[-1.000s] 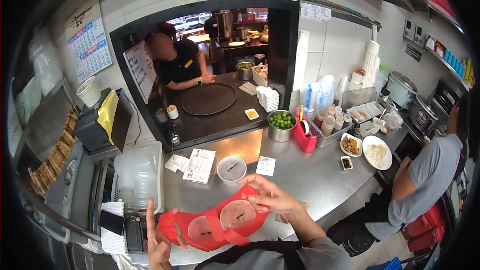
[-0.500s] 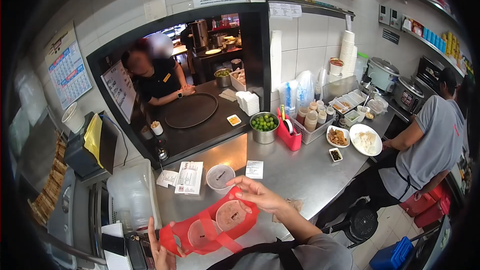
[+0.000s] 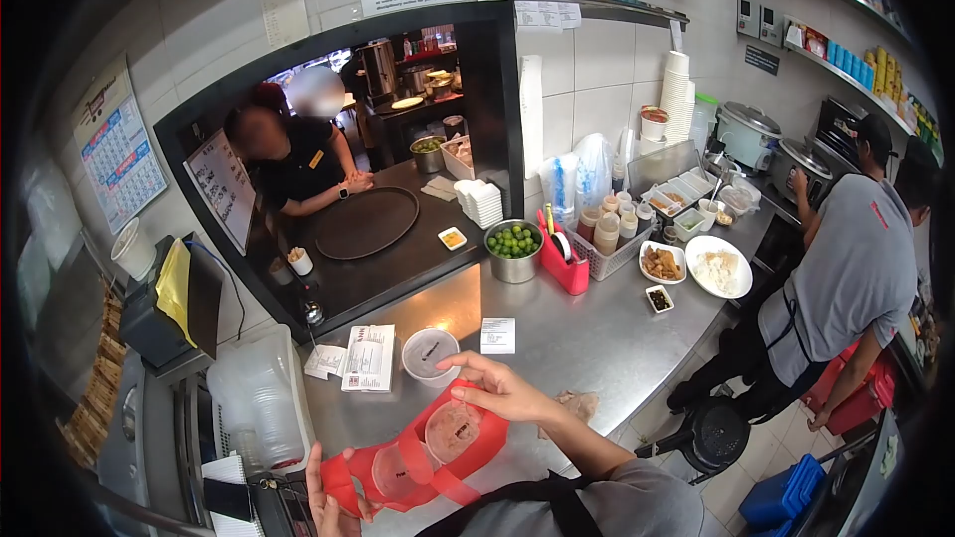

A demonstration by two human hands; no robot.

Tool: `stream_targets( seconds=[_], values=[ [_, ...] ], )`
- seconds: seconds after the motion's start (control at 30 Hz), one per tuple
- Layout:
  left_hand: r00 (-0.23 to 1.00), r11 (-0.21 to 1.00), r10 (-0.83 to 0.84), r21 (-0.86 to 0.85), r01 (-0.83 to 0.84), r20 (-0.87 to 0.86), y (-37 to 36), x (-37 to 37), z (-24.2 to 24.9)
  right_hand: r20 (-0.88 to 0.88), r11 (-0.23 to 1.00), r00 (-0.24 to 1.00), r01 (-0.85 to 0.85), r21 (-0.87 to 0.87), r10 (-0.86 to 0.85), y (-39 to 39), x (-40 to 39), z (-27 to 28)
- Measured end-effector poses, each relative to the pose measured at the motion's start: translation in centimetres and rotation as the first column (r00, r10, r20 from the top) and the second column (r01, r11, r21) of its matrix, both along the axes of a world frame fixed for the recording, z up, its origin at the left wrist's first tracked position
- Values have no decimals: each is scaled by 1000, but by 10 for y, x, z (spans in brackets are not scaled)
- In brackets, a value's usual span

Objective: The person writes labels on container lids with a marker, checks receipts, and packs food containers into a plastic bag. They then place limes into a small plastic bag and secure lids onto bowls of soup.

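Note:
A red bag point(image 3: 413, 485) lies open-topped on the steel counter, with two round lidded tubs point(image 3: 453, 431) side by side in it. My right hand point(image 3: 489, 390) pinches the bag's far edge at its right end. At the left end, my left hand point(image 3: 334, 497) holds the bag's edge between thumb and fingers, partly cut off by the frame's bottom. Just behind the bag stands another lidded tub point(image 3: 431, 353), close to my right fingertips. Printed slips point(image 3: 368, 358) lie to its left, and a receipt point(image 3: 497, 335) to its right.
Green limes fill a metal pot point(image 3: 514, 251) behind the counter's middle. Right of it are a red holder point(image 3: 564, 264), sauce bottles and a rice plate point(image 3: 720, 267). A co-worker point(image 3: 846, 268) stands at the right; another person point(image 3: 298, 159) leans beyond the pass-through window. Clear containers point(image 3: 261, 388) fill a left bin.
The camera view has shifted slightly. The co-worker at the right has raised an arm toward the rice cooker, and another person shows behind. Both my hands still hold the bag.

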State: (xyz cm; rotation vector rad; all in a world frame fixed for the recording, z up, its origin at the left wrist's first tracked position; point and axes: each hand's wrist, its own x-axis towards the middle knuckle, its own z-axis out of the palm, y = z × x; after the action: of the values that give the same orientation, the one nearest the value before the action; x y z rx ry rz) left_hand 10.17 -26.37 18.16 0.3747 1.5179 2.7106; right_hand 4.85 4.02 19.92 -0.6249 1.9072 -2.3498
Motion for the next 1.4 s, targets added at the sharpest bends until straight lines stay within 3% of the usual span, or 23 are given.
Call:
stream_targets(
  seconds=[0.23,0.33,0.43,0.47,0.57,0.6,0.67,0.7,0.73,0.8,0.83,0.87,0.9,0.97,1.03,1.1,1.37,1.4],
  values=[
    [996,995,-93,-27,94,12,-2,2,-5,-29,999,999,22,-27,-23,-3,1,-5],
    [999,997,-49,-66,47,-20,8,4,-6,23,996,999,-27,-81,29,-2,4,-11],
    [997,979,-75,-190,75,7,12,14,15,-133,998,990,59,17,-57,-4,9,-12],
    [982,983,133,-148,-113,133,38,23,34,-177,996,981,84,-4,-83,-6,7,-19],
    [975,924,-119,-380,41,-186,15,14,14,-161,991,978,135,15,-131,-6,12,-15],
    [967,972,-228,88,219,111,11,17,22,-160,990,978,139,14,-135,-7,11,-15],
    [994,982,-107,-156,103,-21,1,17,12,31,995,999,43,-93,-40,-4,21,-3],
    [993,965,-65,-261,36,-101,0,15,8,40,993,999,29,-117,-24,-2,22,-3],
    [998,984,-47,-169,52,36,-4,16,7,49,990,999,15,-142,-8,0,24,-4],
    [951,999,-38,29,31,306,15,26,36,-96,993,995,23,-119,-34,1,16,-15],
    [999,970,52,-237,-54,-15,15,28,28,-75,991,997,5,-131,-15,1,17,-15],
    [940,862,12,-472,-182,-340,15,29,17,-58,991,998,-13,-136,5,4,17,-12],
    [774,718,-33,-554,-422,-633,17,29,7,-38,988,999,-33,-148,28,4,18,-11],
    [864,816,-1,-500,-290,-503,15,28,2,20,983,998,-53,-175,57,2,15,-13],
    [970,946,8,-313,-86,-241,15,22,6,55,981,997,-49,-188,60,0,14,-14],
    [994,989,-2,-149,-14,-106,15,18,8,67,983,997,-24,-184,37,-4,12,-13],
    [992,947,31,314,-68,123,1,23,7,116,970,993,55,-235,-28,6,10,-6],
    [971,868,-224,436,239,-87,-4,14,-1,127,972,991,64,-225,-36,5,10,-7]
  ],
)
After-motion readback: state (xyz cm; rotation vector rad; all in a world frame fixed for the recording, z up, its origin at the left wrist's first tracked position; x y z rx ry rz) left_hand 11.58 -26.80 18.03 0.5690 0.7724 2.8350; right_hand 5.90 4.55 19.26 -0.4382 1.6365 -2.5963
